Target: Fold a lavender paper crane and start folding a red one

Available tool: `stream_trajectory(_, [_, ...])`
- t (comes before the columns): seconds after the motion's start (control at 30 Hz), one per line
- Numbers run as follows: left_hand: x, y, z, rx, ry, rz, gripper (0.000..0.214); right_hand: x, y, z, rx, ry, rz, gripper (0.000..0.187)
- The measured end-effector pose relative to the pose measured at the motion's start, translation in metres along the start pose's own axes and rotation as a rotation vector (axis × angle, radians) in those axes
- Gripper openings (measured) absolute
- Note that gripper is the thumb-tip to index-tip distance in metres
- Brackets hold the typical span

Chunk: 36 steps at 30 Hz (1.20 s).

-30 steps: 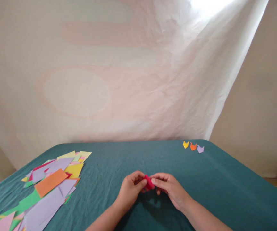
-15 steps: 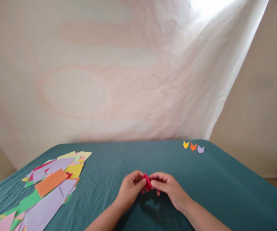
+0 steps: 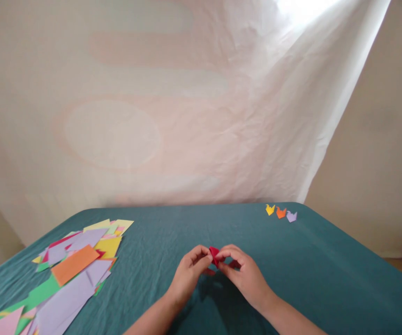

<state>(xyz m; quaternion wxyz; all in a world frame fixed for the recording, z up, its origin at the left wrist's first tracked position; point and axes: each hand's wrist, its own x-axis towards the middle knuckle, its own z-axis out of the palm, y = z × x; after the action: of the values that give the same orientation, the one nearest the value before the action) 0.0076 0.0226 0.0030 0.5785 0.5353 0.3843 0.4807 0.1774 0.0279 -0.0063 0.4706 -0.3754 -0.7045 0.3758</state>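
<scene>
A small folded red paper [image 3: 214,254] is held between my two hands, just above the green tablecloth [image 3: 159,251]. My left hand [image 3: 191,271] pinches its left side between thumb and fingers. On its right side, my right hand [image 3: 242,272] grips it with thumb and bent fingers. The fingertips cover part of the paper, so its full shape is hidden. Both hands cast a shadow on the cloth below them.
Loose coloured sheets, including an orange one [image 3: 74,264] and a lilac one [image 3: 64,302], lie heaped at the left. Three folded paper birds, yellow [image 3: 270,210], orange [image 3: 281,213] and lilac [image 3: 291,217], sit at the far right. A pale hanging sheet [image 3: 173,139] stands behind the table.
The red paper has risen slightly and been turned in the fingers. My right hand's fingers have shifted their hold and bent more; the left hand has barely moved.
</scene>
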Motion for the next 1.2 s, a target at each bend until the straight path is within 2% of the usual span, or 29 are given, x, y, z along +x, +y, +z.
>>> stream_trajectory(0.17, [0.003,-0.005,-0.004,-0.019,0.009,-0.044,0.026,0.000,0.004,0.003,-0.046,0.016,-0.021,0.005])
stream_trajectory(0.47, [0.004,-0.006,-0.006,-0.044,-0.004,-0.037,0.028,-0.001,-0.002,-0.001,0.001,-0.041,0.009,0.008])
stream_trajectory(0.6, [0.005,-0.006,-0.008,-0.015,-0.007,-0.044,0.029,-0.002,-0.006,-0.004,0.019,-0.075,0.018,0.014])
stream_trajectory(0.73, [0.002,-0.003,-0.005,0.178,0.024,0.017,0.022,-0.003,-0.010,-0.005,-0.002,-0.083,0.048,0.017])
stream_trajectory(0.83, [-0.004,0.003,0.001,0.453,0.085,0.140,0.014,-0.004,-0.010,-0.003,-0.079,-0.046,0.061,0.011])
stream_trajectory(0.93, [-0.010,0.007,0.007,0.636,0.092,0.249,0.012,-0.005,-0.009,0.000,-0.134,-0.014,0.068,0.010])
stream_trajectory(1.2, [-0.012,0.006,0.011,0.741,0.095,0.281,0.012,-0.004,-0.009,0.006,-0.089,-0.016,0.085,0.010])
